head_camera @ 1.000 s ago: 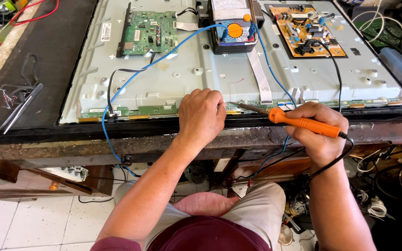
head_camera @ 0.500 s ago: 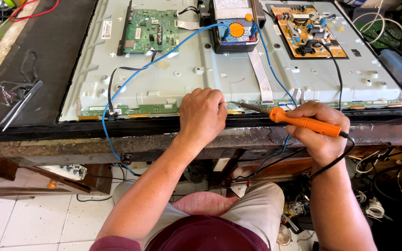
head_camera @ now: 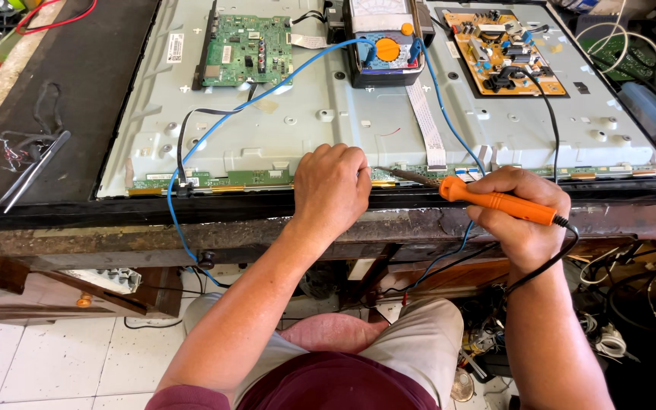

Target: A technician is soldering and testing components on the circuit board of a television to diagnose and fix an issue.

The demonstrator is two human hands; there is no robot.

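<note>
An opened flat-screen TV panel (head_camera: 358, 114) lies back-up on a worn workbench. My right hand (head_camera: 521, 216) grips an orange-handled soldering iron (head_camera: 495, 201); its dark tip (head_camera: 400, 176) points left along the narrow green strip board (head_camera: 244, 179) at the panel's near edge. My left hand (head_camera: 332, 190) rests curled on that edge beside the tip, fingers closed; whether it pinches anything is hidden. A blue wire (head_camera: 229, 121) runs from the multimeter (head_camera: 381, 42) across the panel and down over the bench front.
A green main board (head_camera: 248, 49) and an orange power board (head_camera: 503, 53) are mounted on the panel. Tweezers (head_camera: 32, 171) and loose wires lie on the dark surface at left. Cables clutter the right side and the floor below the bench edge (head_camera: 191, 235).
Both hands stay almost still; the soldering iron's tip keeps its place at the panel's near edge beside my left hand.
</note>
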